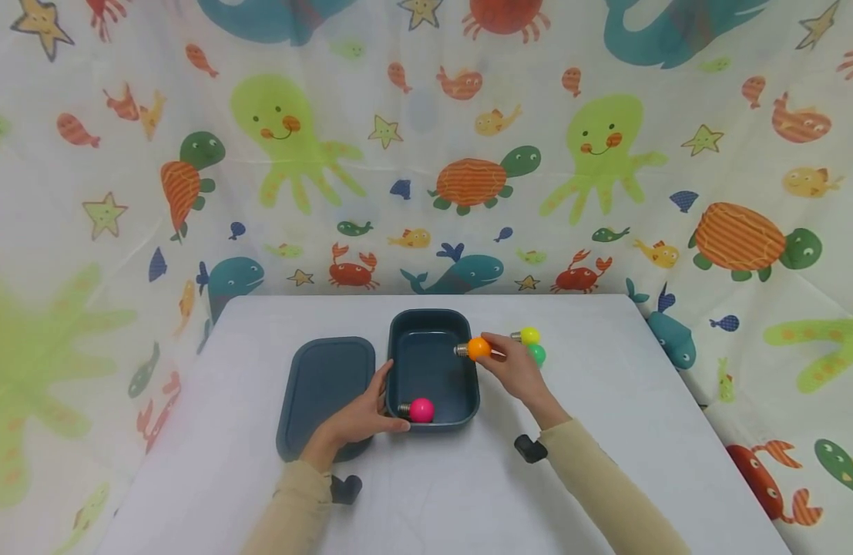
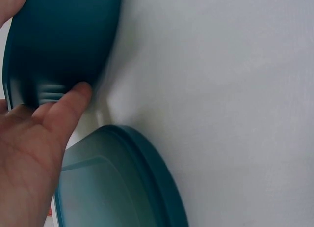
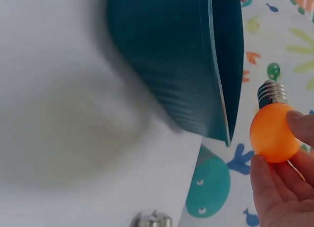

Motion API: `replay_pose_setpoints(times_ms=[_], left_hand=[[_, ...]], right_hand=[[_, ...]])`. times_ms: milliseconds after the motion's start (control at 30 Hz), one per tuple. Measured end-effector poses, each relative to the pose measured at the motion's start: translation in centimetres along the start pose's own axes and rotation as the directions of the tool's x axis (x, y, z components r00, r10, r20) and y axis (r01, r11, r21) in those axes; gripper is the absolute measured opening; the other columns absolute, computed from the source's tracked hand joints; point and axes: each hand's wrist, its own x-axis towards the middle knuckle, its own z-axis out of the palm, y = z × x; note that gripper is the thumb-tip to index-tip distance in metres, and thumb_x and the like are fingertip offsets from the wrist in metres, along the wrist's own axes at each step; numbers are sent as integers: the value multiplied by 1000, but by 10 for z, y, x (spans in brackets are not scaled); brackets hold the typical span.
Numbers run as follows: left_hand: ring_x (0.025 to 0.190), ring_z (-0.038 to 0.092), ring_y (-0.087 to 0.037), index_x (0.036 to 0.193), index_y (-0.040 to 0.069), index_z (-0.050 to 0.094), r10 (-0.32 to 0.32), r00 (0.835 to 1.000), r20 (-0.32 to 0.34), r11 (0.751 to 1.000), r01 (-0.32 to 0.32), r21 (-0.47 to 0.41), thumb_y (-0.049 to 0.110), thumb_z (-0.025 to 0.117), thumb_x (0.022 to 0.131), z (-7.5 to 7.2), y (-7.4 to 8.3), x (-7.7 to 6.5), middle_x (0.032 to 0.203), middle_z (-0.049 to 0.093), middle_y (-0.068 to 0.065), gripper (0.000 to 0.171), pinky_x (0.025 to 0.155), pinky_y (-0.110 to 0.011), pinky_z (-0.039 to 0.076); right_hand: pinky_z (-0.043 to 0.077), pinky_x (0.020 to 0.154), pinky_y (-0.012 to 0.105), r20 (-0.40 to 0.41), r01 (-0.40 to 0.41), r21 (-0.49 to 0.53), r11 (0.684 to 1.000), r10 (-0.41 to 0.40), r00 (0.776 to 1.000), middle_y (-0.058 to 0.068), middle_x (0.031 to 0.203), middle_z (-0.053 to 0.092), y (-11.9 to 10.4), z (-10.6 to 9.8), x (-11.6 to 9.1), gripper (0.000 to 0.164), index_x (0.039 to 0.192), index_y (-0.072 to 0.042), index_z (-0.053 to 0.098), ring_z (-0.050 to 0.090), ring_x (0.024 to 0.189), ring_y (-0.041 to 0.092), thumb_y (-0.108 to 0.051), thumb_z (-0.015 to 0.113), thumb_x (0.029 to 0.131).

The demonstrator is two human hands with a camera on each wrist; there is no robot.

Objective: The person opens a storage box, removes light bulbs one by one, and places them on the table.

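My right hand (image 1: 512,366) pinches an orange light bulb (image 1: 478,349) by its round end, between thumb and fingers. Its metal screw base (image 3: 271,93) points left, over the right rim of a dark blue container (image 1: 431,368). My left hand (image 1: 360,415) holds that container at its near left corner, the thumb (image 2: 73,106) along the near wall and the fingers at the left side. A pink light bulb (image 1: 422,410) lies inside, at the container's near end. To the right of the container, a yellow bulb (image 1: 529,335) and a green bulb (image 1: 537,354) lie close together, partly behind my right hand.
A dark blue lid (image 1: 329,389) lies flat on the white table (image 1: 599,401), left of the container and partly under my left hand and wrist. Behind the table hangs a curtain (image 1: 371,108) printed with sea animals. Each wrist wears a small black device.
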Motion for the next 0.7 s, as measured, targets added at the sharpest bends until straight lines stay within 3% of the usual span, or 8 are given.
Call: replay_pose_setpoints(times_ms=[333, 700], left_hand=[[145, 23, -35, 156, 24, -5, -4, 1000, 6, 1000, 4, 18, 24, 83, 79, -1, -1, -1, 163, 4, -17, 118, 113, -52, 28], [146, 22, -35, 157, 23, -5, 0, 1000, 11, 1000, -1, 23, 22, 82, 80, 1, 1, -3, 163, 3, -17, 116, 113, -51, 28]], right_hand=[[48, 98, 42, -39, -66, -8, 998, 66, 997, 16, 139, 54, 29, -31, -15, 52, 141, -5, 51, 55, 123, 34, -16, 67, 94], [47, 99, 45, -43, -164, -74, 984, 161, 986, 23, 141, 50, 67, -56, -22, 55, 144, 2, 44, 52, 125, 39, -20, 62, 97]])
